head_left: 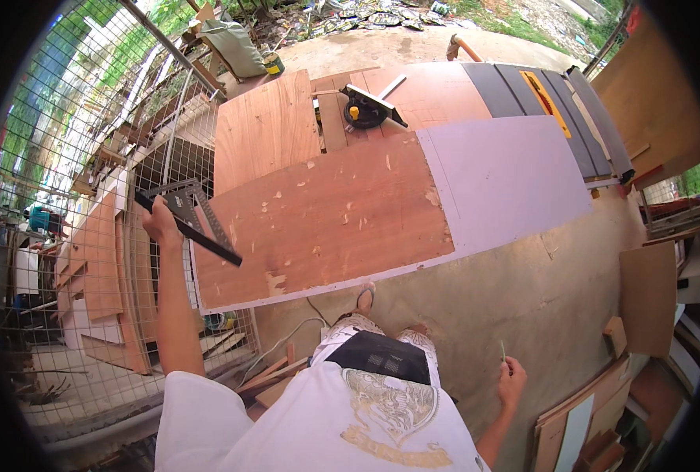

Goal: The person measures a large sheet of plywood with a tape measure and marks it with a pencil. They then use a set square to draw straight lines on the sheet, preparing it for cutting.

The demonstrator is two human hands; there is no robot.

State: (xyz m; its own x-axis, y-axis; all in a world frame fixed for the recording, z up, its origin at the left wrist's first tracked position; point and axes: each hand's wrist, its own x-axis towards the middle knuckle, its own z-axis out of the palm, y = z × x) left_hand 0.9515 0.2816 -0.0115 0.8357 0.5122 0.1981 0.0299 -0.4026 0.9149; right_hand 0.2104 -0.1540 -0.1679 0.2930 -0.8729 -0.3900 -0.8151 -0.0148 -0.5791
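Observation:
My left hand (161,225) is raised over the left end of the work surface, closed around the thick edge of a black triangular try square (189,206). Beneath the square lies a reddish-brown plywood sheet (326,224) with pale chipped patches. It rests on a larger lilac-faced panel (507,169), which shows bare at the right and along the near edge. Low on the right, away from the panels, my right hand (510,382) pinches a thin pale green stick (502,348), perhaps a pencil; its kind is too small to make out.
Behind the panels are another plywood sheet (263,130), a black mitre gauge (366,110) and a grey table saw top (507,90) with a yellow insert (545,102). Wire mesh fencing (43,236) stands left. Board offcuts (578,425) lean at lower right. A cable (283,330) crosses the floor.

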